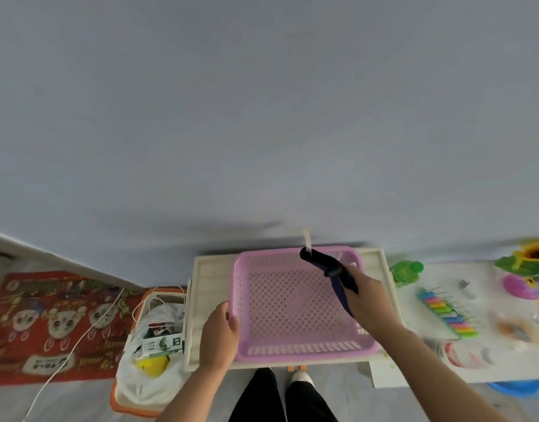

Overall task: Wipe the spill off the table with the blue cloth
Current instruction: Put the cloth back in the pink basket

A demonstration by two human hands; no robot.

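Note:
A pink perforated basket sits on a small cream table in front of me. My right hand grips a dark blue cloth, bunched and held over the basket's far right corner, with a pale tag sticking up from its end. My left hand holds the basket's left rim, fingers curled over the edge. No spill can be made out on the visible table surface.
A white table to the right carries a green bottle, a row of coloured clips and a sunflower pot. At the left, a waste bin with a white bag, a white cable and a red mat lie on the floor.

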